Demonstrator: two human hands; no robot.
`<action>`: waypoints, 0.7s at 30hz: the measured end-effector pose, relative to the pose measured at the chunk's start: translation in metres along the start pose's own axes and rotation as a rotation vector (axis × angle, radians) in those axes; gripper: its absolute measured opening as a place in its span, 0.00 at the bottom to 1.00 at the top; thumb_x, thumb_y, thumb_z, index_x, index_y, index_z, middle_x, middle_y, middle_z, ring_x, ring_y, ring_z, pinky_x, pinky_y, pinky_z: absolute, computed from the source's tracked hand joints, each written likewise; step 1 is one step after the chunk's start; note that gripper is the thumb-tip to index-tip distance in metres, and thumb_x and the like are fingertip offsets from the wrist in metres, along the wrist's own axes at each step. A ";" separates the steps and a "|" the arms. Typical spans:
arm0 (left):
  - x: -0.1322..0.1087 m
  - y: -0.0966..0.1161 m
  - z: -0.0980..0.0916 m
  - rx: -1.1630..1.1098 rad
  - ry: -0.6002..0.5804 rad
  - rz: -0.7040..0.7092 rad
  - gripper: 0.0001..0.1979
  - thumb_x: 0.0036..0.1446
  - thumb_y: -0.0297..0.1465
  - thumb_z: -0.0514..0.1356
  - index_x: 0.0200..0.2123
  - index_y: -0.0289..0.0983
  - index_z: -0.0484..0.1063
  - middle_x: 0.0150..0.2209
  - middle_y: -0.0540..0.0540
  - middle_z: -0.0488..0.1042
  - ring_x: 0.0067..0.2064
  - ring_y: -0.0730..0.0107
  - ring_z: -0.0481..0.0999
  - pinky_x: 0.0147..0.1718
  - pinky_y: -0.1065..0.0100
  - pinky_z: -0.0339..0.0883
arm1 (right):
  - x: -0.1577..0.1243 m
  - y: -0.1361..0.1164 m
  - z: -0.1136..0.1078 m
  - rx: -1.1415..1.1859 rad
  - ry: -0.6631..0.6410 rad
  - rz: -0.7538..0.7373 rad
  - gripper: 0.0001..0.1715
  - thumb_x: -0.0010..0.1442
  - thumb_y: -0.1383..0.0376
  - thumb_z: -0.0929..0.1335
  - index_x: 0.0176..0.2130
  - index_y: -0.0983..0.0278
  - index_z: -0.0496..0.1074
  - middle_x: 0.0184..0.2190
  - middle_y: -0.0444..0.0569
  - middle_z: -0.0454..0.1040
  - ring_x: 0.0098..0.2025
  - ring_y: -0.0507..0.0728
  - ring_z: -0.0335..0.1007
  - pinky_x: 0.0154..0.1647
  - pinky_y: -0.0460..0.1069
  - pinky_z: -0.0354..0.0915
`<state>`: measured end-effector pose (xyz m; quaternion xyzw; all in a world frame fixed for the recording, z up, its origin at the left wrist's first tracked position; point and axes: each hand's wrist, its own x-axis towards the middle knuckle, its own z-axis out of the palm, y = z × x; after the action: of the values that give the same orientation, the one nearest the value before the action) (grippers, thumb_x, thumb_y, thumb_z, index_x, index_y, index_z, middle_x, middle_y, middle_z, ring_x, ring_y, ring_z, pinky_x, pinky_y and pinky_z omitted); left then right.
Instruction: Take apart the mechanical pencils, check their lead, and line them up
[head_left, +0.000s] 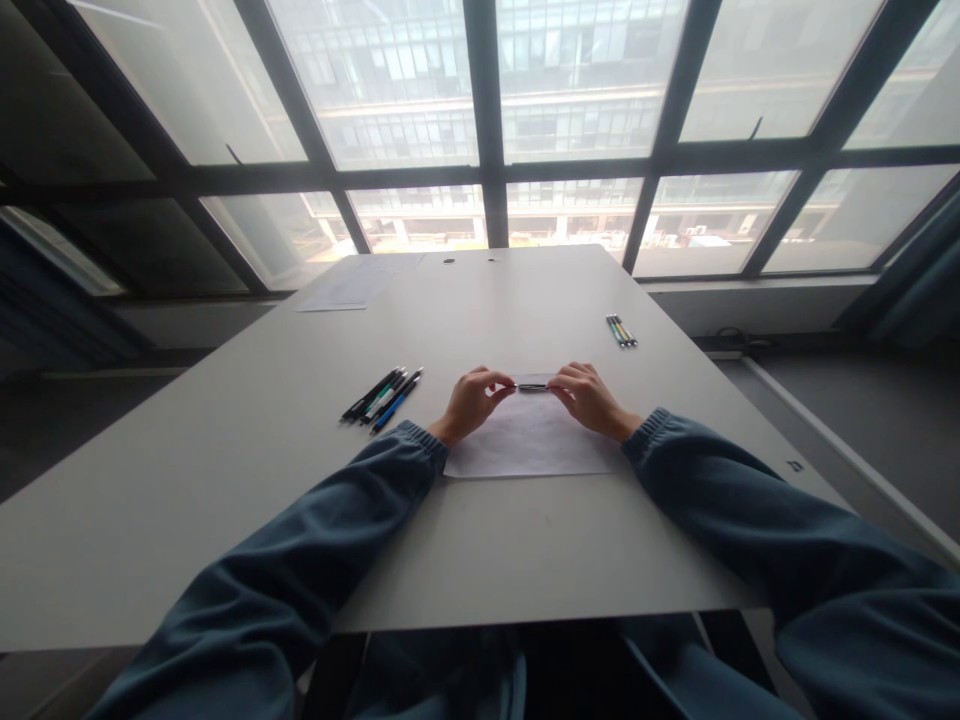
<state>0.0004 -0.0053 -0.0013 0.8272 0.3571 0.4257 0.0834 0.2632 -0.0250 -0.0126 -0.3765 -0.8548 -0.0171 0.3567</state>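
Between my two hands a dark pen (532,387) lies level, held just over the far part of a white paper sheet (536,445). My left hand (480,398) pinches the pen's left end between thumb and fingers. At the opposite end, the fingertips of my right hand (589,398) are closed on it too. The pen's tip and details are too small to make out. To the left of my left hand, several pens (382,398) with black, green, white and blue barrels lie side by side in a loose bundle.
Farther off on the right, several slim pens (622,331) lie together on the white table (517,310). More paper sheets (349,285) rest at the far left. Two small dark items (448,261) sit near the far edge, before tall windows (570,90).
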 end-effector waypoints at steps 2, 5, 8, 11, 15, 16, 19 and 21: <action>0.000 0.001 0.000 -0.002 -0.008 0.015 0.04 0.58 0.33 0.68 0.36 0.40 0.82 0.30 0.48 0.78 0.30 0.71 0.75 0.35 0.68 0.71 | 0.000 0.000 0.000 0.009 -0.002 -0.009 0.12 0.71 0.64 0.65 0.38 0.62 0.77 0.35 0.51 0.77 0.40 0.59 0.67 0.47 0.54 0.58; -0.001 0.002 0.000 -0.010 -0.035 0.044 0.04 0.59 0.33 0.68 0.36 0.40 0.82 0.30 0.48 0.79 0.31 0.71 0.75 0.36 0.68 0.71 | 0.000 -0.002 -0.002 0.015 -0.007 -0.039 0.13 0.71 0.63 0.64 0.38 0.62 0.77 0.35 0.51 0.77 0.40 0.59 0.67 0.48 0.54 0.59; -0.001 0.003 0.000 -0.033 -0.060 0.086 0.05 0.61 0.34 0.66 0.38 0.40 0.82 0.32 0.47 0.81 0.32 0.70 0.75 0.36 0.67 0.72 | 0.001 -0.004 -0.004 0.014 -0.028 -0.070 0.15 0.72 0.62 0.63 0.38 0.62 0.77 0.36 0.52 0.77 0.41 0.59 0.67 0.48 0.55 0.59; 0.000 0.003 0.000 -0.076 -0.083 0.121 0.07 0.63 0.35 0.64 0.39 0.40 0.82 0.34 0.46 0.83 0.35 0.68 0.77 0.38 0.66 0.73 | 0.001 -0.006 -0.007 0.017 -0.046 -0.091 0.15 0.72 0.63 0.62 0.39 0.62 0.77 0.36 0.52 0.77 0.41 0.59 0.67 0.48 0.55 0.59; 0.000 0.005 -0.001 -0.104 -0.132 0.146 0.08 0.64 0.35 0.63 0.40 0.41 0.83 0.37 0.45 0.84 0.38 0.66 0.78 0.42 0.63 0.74 | 0.001 -0.008 -0.007 0.026 -0.066 -0.109 0.16 0.73 0.62 0.62 0.39 0.62 0.76 0.36 0.52 0.77 0.42 0.59 0.66 0.47 0.55 0.60; 0.000 0.006 -0.001 -0.106 -0.145 0.151 0.08 0.64 0.35 0.63 0.40 0.41 0.83 0.37 0.45 0.84 0.38 0.66 0.78 0.42 0.63 0.74 | 0.000 -0.008 -0.007 0.028 -0.073 -0.112 0.16 0.73 0.62 0.62 0.39 0.61 0.76 0.35 0.52 0.76 0.41 0.59 0.66 0.47 0.55 0.60; -0.001 0.006 0.000 -0.098 -0.158 0.162 0.08 0.64 0.34 0.63 0.40 0.41 0.83 0.37 0.45 0.84 0.38 0.66 0.78 0.42 0.62 0.74 | 0.001 -0.009 -0.006 0.031 -0.089 -0.114 0.17 0.73 0.62 0.61 0.38 0.61 0.77 0.34 0.52 0.75 0.40 0.59 0.65 0.46 0.54 0.60; -0.001 0.006 0.001 -0.087 -0.146 0.169 0.07 0.64 0.34 0.63 0.40 0.41 0.83 0.36 0.45 0.84 0.38 0.66 0.78 0.42 0.63 0.74 | 0.001 -0.009 -0.006 0.026 -0.095 -0.116 0.17 0.73 0.62 0.61 0.38 0.61 0.77 0.33 0.52 0.74 0.40 0.59 0.65 0.45 0.54 0.60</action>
<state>0.0038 -0.0108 0.0001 0.8789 0.2601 0.3848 0.1086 0.2602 -0.0327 -0.0051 -0.3221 -0.8913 -0.0088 0.3191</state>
